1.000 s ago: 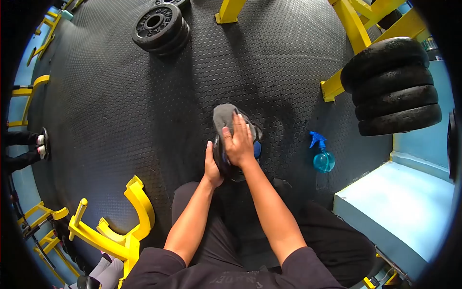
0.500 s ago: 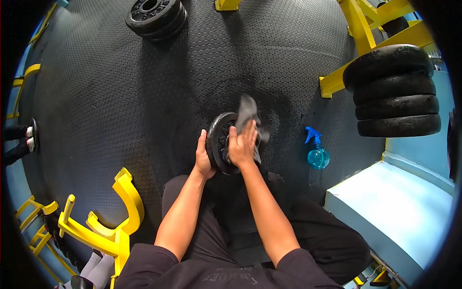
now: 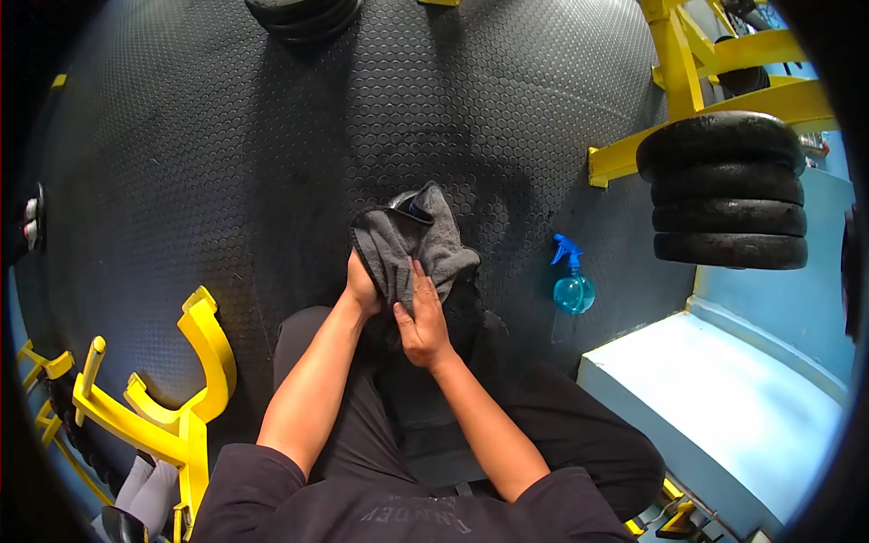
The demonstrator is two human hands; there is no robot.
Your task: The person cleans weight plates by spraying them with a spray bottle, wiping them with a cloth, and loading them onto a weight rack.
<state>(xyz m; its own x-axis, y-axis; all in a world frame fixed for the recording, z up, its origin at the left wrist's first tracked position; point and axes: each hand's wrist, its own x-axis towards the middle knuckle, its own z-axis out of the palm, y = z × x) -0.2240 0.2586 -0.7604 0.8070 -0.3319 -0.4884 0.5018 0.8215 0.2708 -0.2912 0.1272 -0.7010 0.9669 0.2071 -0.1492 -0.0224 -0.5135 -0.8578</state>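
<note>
A grey cloth (image 3: 425, 237) with a dark edge lies draped over a round black weight plate, which it hides almost wholly. My left hand (image 3: 364, 286) is at the left side of the plate, closed around its edge, with its fingertips hidden by the cloth. On the cloth's lower right part, my right hand (image 3: 423, 321) holds the fabric against the plate, its fingers long and the thumb apart. A blue spray bottle (image 3: 573, 291) with clear blue liquid stands on the floor to the right.
Several black weight plates (image 3: 729, 190) hang on a yellow rack (image 3: 677, 63) at right. More plates (image 3: 308, 20) lie at the top on the black textured floor (image 3: 299, 136). A yellow frame (image 3: 195, 398) stands at lower left, a pale blue ledge (image 3: 715, 389) at right.
The cloth has gone from a blurred bunch at the plate's right to a spread covering it. My right hand has shifted down and left. The view has shifted slightly.
</note>
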